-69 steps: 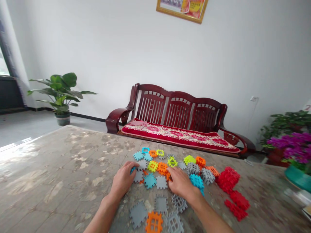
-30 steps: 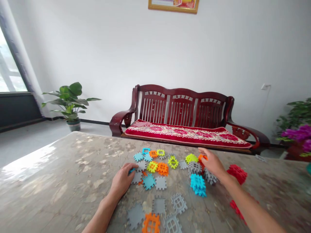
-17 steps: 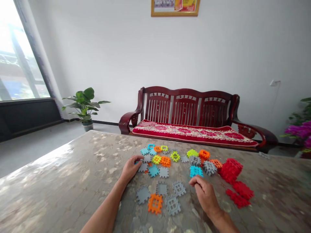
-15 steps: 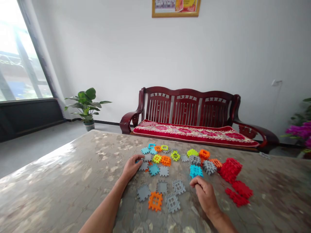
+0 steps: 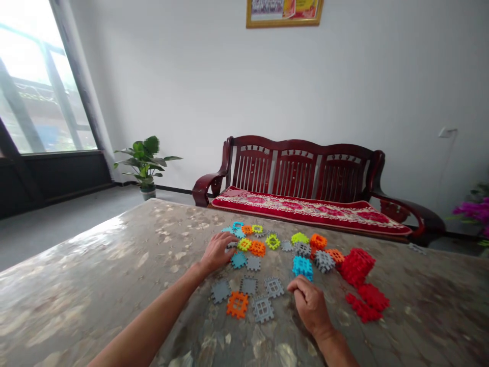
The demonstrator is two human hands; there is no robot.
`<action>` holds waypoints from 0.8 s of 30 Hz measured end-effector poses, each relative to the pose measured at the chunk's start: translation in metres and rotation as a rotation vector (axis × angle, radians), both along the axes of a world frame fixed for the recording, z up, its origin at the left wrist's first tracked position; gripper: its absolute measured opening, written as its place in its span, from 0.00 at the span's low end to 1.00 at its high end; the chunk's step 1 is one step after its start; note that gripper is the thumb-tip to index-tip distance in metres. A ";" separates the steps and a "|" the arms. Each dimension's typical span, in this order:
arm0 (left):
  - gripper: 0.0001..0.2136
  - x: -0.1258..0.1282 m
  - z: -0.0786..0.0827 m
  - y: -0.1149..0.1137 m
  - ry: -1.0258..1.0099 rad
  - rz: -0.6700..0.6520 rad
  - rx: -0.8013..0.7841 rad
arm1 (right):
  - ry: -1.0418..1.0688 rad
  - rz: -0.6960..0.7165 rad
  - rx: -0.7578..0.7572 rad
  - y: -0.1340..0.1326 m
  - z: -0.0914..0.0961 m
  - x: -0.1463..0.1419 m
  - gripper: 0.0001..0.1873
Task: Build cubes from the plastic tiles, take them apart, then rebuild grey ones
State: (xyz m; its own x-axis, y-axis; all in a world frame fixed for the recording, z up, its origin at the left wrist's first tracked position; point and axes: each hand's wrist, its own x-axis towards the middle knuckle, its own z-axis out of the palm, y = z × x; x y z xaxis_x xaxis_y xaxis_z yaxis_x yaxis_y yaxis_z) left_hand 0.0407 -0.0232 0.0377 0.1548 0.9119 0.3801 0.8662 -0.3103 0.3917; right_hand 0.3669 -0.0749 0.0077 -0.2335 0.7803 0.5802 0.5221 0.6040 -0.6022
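Observation:
My left hand [image 5: 220, 251] reaches over the left cluster of notched plastic tiles, its fingers spread and partly hiding a grey tile [image 5: 231, 245]. Whether the fingertips press on a tile I cannot tell. Beside them lie a teal tile [image 5: 239, 260], a yellow-green window tile [image 5: 244, 244] and an orange window tile [image 5: 257, 248]. My right hand [image 5: 311, 303] rests as a loose fist on the table, with no tile showing in it. Just beyond its knuckles stands a blue stack of tiles [image 5: 302, 267]. Between the hands, nearer me, lie an orange tile [image 5: 237, 305] and several grey tiles [image 5: 263, 308].
Right of the blue stack are grey stacked tiles [image 5: 324, 261], an orange stack [image 5: 318, 241] and a red pile [image 5: 357, 266], with loose red tiles [image 5: 369, 302] closer in. A patterned cloth covers the table [image 5: 95, 285]. Behind it stands a wooden bench [image 5: 298, 168].
My left hand has moved forward and right, farther over the cluster, and its fingers now cover grey tiles. My right hand keeps its place by the blue stack. The view has shifted slightly.

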 end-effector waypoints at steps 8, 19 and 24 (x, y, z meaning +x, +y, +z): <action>0.25 0.049 0.013 0.039 0.229 -0.180 -0.080 | -0.064 0.006 0.035 0.000 -0.001 0.001 0.14; 0.26 0.074 0.015 0.078 0.402 -0.118 -0.344 | -0.087 -0.009 0.019 0.001 -0.003 -0.001 0.15; 0.30 0.074 0.018 0.088 0.409 -0.050 -0.455 | -0.095 -0.012 0.030 0.001 -0.001 -0.001 0.15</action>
State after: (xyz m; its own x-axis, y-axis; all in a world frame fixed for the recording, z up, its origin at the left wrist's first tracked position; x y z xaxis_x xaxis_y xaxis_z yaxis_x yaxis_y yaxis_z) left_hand 0.1146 0.0647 0.0557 0.2525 0.9567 -0.1445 0.9631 -0.2341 0.1329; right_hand 0.3657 -0.0742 0.0064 -0.2791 0.7662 0.5788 0.5834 0.6141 -0.5315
